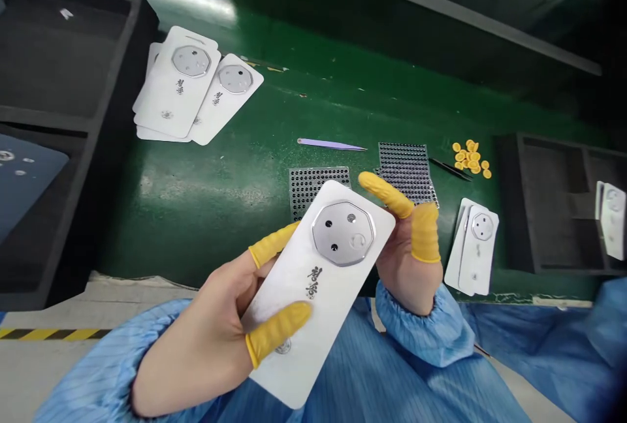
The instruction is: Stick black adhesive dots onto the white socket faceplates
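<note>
My left hand point(210, 325) grips a white phone back cover point(323, 318), its thumb lying on the front face and its other fingers mostly behind. The cover is tilted and has an eight-sided silver camera plate point(343, 234) with round holes, dark lettering and a small emblem. At the cover's upper right corner is my right hand point(406, 247), index finger and thumb stretched apart. Part of that hand is hidden behind the cover; whether it touches the cover, I cannot tell. Yellow finger cots sit on the visible fingertips of both hands.
Sheets of small black dots point(404, 165) lie on the green table point(196, 214), beside purple tweezers point(330, 144), black tweezers point(450, 168) and loose yellow finger cots point(471, 156). White covers are stacked left point(171, 103) and right point(477, 253). Black trays stand left point(115, 116) and right point(543, 214).
</note>
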`<action>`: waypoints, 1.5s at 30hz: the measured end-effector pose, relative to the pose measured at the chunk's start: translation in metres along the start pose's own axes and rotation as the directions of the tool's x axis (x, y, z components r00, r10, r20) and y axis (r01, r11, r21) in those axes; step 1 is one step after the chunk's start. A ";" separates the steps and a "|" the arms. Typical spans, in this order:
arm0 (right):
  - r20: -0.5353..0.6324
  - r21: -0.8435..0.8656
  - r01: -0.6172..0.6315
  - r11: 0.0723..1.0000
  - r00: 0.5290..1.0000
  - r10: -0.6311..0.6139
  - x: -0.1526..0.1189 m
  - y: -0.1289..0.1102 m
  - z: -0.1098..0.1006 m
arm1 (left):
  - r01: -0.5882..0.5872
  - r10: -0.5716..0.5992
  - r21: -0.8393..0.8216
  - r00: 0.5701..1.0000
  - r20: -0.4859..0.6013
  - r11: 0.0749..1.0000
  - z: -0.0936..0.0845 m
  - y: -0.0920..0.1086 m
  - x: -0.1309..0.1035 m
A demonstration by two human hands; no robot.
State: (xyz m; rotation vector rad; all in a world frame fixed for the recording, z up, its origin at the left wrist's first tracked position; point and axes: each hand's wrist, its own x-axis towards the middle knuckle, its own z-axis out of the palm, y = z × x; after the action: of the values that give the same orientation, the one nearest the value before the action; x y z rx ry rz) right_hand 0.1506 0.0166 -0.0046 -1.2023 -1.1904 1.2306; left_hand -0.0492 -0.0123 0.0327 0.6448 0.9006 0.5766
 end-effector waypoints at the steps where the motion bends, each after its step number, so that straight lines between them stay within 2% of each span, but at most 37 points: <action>1: -0.018 -0.016 -0.012 1.000 1.000 0.011 0.000 0.000 0.001 | -0.012 0.012 0.005 1.000 0.004 1.000 -0.001 0.000 0.001; 6: -0.087 -0.201 -0.009 0.979 0.996 -0.009 -0.001 -0.001 0.006 | -0.032 0.032 0.016 0.999 -0.040 0.999 -0.007 0.010 0.012; 10: -0.024 -0.203 -0.002 0.979 1.000 -0.002 -0.001 -0.001 0.010 | -0.057 0.056 -0.012 0.996 -0.068 0.998 -0.008 0.021 0.028; 14: 0.038 -0.217 0.031 0.976 0.999 -0.023 -0.002 0.001 0.010 | -0.046 0.046 0.006 0.996 -0.079 0.999 -0.009 0.022 0.038; 21: 0.097 -0.250 0.037 0.968 0.995 -0.013 -0.004 0.004 0.009 | -0.087 0.091 0.039 0.989 -0.115 0.995 -0.006 0.021 0.039; 26: 0.100 -0.274 0.021 0.962 0.995 0.007 -0.008 0.007 0.014 | -0.065 0.079 0.076 0.978 -0.194 0.995 -0.006 0.017 0.037; 29: 0.189 -0.344 0.144 0.928 0.979 -0.081 0.010 0.014 0.012 | -0.045 0.077 0.139 0.969 -0.233 0.989 -0.020 0.016 0.041; 31: 0.274 -0.483 0.309 0.819 0.942 -0.194 0.039 0.021 0.006 | -0.012 0.074 0.245 0.966 -0.248 0.970 -0.038 0.017 0.046; 32: 0.314 -0.572 0.390 0.721 0.917 -0.246 0.058 0.026 0.001 | 0.002 0.079 0.310 0.965 -0.251 0.951 -0.049 0.017 0.048; 33: 0.351 -0.658 0.450 0.604 0.893 -0.282 0.078 0.032 -0.004 | 0.009 0.090 0.374 0.965 -0.247 0.927 -0.061 0.017 0.050; 35: 0.436 -0.759 0.514 0.400 0.857 -0.276 0.118 0.045 -0.013 | 0.003 0.124 0.491 0.966 -0.226 0.871 -0.083 0.016 0.051; 36: 0.480 -0.773 0.541 0.333 0.841 -0.252 0.134 0.052 -0.017 | -0.002 0.147 0.553 0.965 -0.218 0.833 -0.093 0.015 0.051; 38: 0.545 -0.765 0.585 0.270 0.811 -0.213 0.158 0.062 -0.024 | 0.020 0.212 0.697 0.946 -0.245 0.717 -0.107 0.011 0.047; 39: 0.569 -0.754 0.604 0.258 0.797 -0.205 0.165 0.066 -0.026 | 0.045 0.268 0.775 0.924 -0.272 0.631 -0.111 0.007 0.044; 41: 0.587 -0.733 0.626 0.265 0.780 -0.217 0.171 0.068 -0.030 | 0.077 0.457 0.909 0.845 -0.278 0.410 -0.114 -0.002 0.037; 43: 0.561 -0.720 0.610 0.330 0.792 -0.242 0.169 0.064 -0.030 | 0.042 0.635 0.980 0.756 -0.159 0.195 -0.113 -0.015 0.031; 45: 0.477 -0.697 0.531 0.482 0.845 -0.242 0.159 0.054 -0.025 | -0.039 0.717 0.998 0.697 -0.004 0.044 -0.112 -0.029 0.029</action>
State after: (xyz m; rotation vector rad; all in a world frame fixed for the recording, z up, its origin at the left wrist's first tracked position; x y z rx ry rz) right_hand 0.1744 0.1752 -0.0611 -1.2482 -2.3079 0.4694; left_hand -0.1243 0.0180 -0.0547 2.1688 1.6694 0.6396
